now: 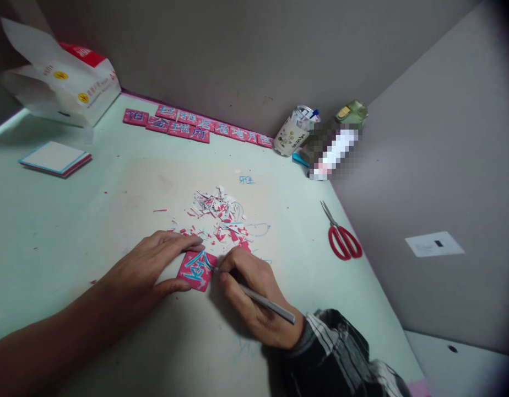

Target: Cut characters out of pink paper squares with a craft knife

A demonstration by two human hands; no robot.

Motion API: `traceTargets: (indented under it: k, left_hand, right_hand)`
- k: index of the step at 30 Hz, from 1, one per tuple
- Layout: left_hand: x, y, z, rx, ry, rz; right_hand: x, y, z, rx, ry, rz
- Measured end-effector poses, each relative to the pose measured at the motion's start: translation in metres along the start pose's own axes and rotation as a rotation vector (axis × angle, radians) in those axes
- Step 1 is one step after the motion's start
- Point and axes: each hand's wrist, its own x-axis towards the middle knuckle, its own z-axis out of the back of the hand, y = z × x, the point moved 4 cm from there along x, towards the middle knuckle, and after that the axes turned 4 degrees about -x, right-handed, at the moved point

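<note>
My left hand grips a small red square tile between its thumb at the lower edge and its fingers at the top edge. A character in light blue strokes covers the tile's face. In my right hand is a craft knife with a slim silver, pen-like handle. Its tip meets the right side of the tile, partly hidden by my fingers. Just beyond both hands lies a pile of red and white cut scraps, with loose bits scattered around it.
Red character tiles line the table's back edge. A can of pens stands at the back right beside a green pouch. Red-handled scissors lie at the right. At left are stacked square cards and a white paper bag.
</note>
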Motion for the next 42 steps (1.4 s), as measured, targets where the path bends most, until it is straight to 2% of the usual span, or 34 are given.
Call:
traceTargets:
  k: [9, 19, 29, 42]
  left_hand:
    - [-0.002, 0.003, -0.002, 0.003, -0.021, 0.032]
    - [-0.001, 0.006, -0.002, 0.014, 0.008, 0.030]
    - [-0.001, 0.003, -0.001, -0.012, -0.030, 0.081]
    - [-0.001, 0.013, -0.003, -0.008, 0.026, 0.046]
  right_hand:
    - [0.000, -0.001, 0.001, 0.023, 0.005, -0.007]
    - [-0.002, -0.002, 0.003, 0.036, 0.000, -0.016]
    - [-0.002, -0.003, 0.004, 0.071, 0.010, -0.029]
    - [-0.005, -0.006, 0.006, 0.101, -0.003, -0.001]
